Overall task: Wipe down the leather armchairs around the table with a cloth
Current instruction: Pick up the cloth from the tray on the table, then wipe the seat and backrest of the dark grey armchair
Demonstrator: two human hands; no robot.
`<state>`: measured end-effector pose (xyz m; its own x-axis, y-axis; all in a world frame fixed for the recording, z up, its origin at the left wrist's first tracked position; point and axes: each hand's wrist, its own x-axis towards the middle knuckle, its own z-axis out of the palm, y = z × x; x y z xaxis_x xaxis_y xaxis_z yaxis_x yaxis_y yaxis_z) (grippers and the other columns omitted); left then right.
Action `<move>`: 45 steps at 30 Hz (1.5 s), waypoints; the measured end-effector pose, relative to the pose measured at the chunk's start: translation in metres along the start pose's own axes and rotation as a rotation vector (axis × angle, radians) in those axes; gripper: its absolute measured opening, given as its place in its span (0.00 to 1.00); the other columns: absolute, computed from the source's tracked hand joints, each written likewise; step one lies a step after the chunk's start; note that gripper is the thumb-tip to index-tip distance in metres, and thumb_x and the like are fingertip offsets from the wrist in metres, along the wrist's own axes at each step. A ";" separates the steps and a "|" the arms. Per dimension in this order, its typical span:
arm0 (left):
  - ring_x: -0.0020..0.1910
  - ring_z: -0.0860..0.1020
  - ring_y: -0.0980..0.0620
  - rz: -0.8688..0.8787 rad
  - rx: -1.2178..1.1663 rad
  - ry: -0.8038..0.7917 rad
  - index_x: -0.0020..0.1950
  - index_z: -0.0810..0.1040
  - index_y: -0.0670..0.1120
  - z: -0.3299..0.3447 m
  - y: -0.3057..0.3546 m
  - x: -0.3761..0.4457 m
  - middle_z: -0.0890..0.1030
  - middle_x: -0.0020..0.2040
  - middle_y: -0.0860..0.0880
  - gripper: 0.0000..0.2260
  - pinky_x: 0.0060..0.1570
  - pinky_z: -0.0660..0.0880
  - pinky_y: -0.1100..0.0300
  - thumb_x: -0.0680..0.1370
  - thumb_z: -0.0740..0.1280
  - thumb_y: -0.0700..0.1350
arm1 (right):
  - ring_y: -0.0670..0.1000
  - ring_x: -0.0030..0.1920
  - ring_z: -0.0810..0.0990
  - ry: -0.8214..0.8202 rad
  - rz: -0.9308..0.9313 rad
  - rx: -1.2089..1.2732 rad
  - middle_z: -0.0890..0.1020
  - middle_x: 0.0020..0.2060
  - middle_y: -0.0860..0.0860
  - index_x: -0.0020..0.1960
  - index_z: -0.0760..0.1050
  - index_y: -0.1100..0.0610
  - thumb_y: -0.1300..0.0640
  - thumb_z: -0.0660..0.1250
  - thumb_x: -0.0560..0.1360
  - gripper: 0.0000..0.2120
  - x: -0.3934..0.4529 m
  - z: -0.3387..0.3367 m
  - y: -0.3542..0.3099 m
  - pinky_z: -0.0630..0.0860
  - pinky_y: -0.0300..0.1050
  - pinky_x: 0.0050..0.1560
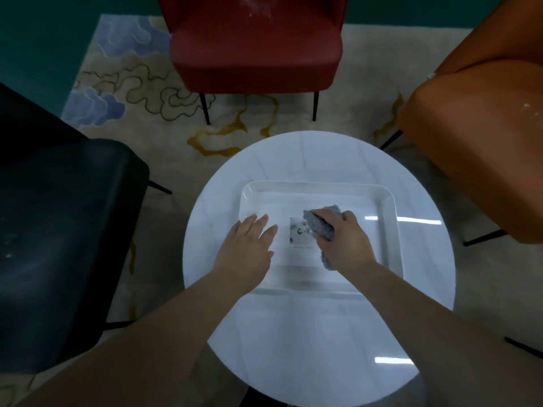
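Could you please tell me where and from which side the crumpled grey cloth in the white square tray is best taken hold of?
Probably the bunched upper end of the crumpled grey cloth, taken from above: the raised rim of the white square tray hinders a sideways approach, and the soft heap offers folds to pinch. The right hand already grips it this way, while the left hand rests flat on the tray's left side.

armchairs [255, 48] ringing table [293, 160], tray [390, 207] rim raised

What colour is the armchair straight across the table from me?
Dark red, with pale smudges on its backrest; the head view shows it.
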<state>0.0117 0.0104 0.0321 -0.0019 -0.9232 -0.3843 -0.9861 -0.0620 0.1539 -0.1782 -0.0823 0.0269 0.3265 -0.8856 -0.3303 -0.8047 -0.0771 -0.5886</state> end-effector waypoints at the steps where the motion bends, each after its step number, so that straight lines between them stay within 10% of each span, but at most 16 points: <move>1: 0.77 0.48 0.48 -0.006 -0.010 0.010 0.78 0.53 0.50 -0.006 -0.001 -0.006 0.52 0.79 0.48 0.25 0.75 0.48 0.51 0.83 0.53 0.52 | 0.54 0.43 0.78 0.002 -0.011 0.000 0.69 0.52 0.50 0.65 0.72 0.41 0.54 0.68 0.74 0.21 -0.004 -0.004 -0.004 0.78 0.45 0.46; 14: 0.73 0.61 0.50 -0.251 -0.098 0.095 0.75 0.63 0.49 -0.049 0.001 -0.100 0.67 0.73 0.50 0.21 0.72 0.55 0.55 0.82 0.55 0.52 | 0.47 0.44 0.76 -0.089 -0.101 -0.011 0.68 0.52 0.47 0.58 0.74 0.39 0.39 0.67 0.72 0.16 -0.051 -0.046 -0.051 0.68 0.33 0.35; 45: 0.68 0.68 0.47 -1.350 -0.544 0.138 0.76 0.60 0.51 0.103 0.162 -0.491 0.70 0.70 0.49 0.23 0.63 0.69 0.51 0.81 0.55 0.53 | 0.53 0.54 0.74 -0.681 -0.918 -0.326 0.66 0.59 0.51 0.66 0.69 0.41 0.42 0.61 0.77 0.18 -0.284 0.070 -0.134 0.70 0.44 0.53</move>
<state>-0.1641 0.4923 0.1520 0.9005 -0.0744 -0.4285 -0.0422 -0.9955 0.0843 -0.1286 0.2117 0.1479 0.9641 -0.0203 -0.2648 -0.1881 -0.7560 -0.6269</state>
